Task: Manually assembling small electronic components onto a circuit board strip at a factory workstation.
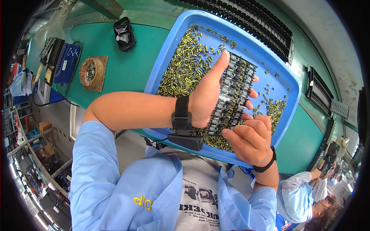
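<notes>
A dark circuit board panel [233, 92], packed with rows of small parts, is held tilted above a blue tray [161, 57]. My left hand [206, 90] grips it, thumb along the upper left edge and fingertips showing past the right edge. Close to the panel's lower right corner is my right hand [252, 140], its fingers curled in; whatever they may hold is hidden. Loose small cylindrical components [181, 63], dark and yellow-green like capacitors, are heaped in the tray's left side. Another pile of components [275, 111] lies at its right.
On the green bench [142, 42] stand a small black box [124, 34], a round brown crusted pot [91, 71] and a blue device [66, 61] with a cable. Long black slotted racks [266, 23] lie behind the tray. Another person [296, 196] sits at lower right.
</notes>
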Available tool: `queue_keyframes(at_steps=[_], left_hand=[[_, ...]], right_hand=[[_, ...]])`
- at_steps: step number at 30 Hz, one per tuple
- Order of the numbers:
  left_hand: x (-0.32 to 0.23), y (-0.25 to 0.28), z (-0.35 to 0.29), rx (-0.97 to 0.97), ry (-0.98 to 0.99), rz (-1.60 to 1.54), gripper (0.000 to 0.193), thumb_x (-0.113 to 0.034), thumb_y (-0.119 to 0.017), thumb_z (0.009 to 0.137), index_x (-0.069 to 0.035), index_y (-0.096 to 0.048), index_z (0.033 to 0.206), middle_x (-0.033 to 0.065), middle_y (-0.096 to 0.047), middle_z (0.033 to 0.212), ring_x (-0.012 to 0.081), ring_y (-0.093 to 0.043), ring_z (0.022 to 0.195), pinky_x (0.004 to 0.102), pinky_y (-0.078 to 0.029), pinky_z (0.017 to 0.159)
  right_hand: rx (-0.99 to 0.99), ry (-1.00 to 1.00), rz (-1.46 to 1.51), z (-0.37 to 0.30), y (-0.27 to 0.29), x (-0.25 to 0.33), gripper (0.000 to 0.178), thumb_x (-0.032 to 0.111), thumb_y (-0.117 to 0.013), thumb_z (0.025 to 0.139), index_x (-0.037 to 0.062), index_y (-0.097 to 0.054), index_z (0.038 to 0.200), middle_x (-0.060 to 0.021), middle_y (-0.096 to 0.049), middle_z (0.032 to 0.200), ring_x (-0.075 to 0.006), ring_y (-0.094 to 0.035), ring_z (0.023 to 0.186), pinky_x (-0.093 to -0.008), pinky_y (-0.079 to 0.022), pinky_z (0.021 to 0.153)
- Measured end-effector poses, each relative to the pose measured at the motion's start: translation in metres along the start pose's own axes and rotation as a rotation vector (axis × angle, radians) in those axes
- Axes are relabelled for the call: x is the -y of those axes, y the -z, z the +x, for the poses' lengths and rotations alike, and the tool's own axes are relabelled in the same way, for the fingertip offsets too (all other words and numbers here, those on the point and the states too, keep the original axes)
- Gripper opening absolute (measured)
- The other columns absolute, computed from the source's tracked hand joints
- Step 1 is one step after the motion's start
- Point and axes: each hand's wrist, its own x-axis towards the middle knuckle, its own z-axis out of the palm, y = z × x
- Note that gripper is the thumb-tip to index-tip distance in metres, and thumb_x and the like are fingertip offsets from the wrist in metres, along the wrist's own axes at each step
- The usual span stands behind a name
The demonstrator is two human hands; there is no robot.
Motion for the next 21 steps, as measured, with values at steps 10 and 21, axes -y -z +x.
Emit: queue_keyframes(at_steps=[10,21], left_hand=[[0.0001,-0.0005,-0.001,-0.031,0.001,-0.006,0.093,-0.079,-0.027,0.103,0.001,-0.057,0.139,0.015,-0.069,0.109,0.0267,-0.07,0.092,0.0416,-0.061,0.082],[0.0004,0.0036,0.0005,-0.022,0.0,0.012,0.093,-0.08,-0.028,0.102,0.001,-0.058,0.138,0.0151,-0.069,0.109,0.027,-0.07,0.091,0.0421,-0.061,0.083]], right_hand=[[-0.007,0.089,-0.099,-0.0005,-0.0024,0.0041,0.036,0.007,-0.081,0.062,0.0128,-0.081,0.097,0.0012,-0.064,0.093,-0.0199,-0.059,0.086,-0.0379,-0.046,0.074],[0.008,0.081,-0.086,0.0004,-0.0029,-0.0014,0.033,0.009,-0.079,0.064,0.0107,-0.081,0.097,0.0008,-0.066,0.096,-0.0174,-0.061,0.085,-0.0354,-0.049,0.075]])
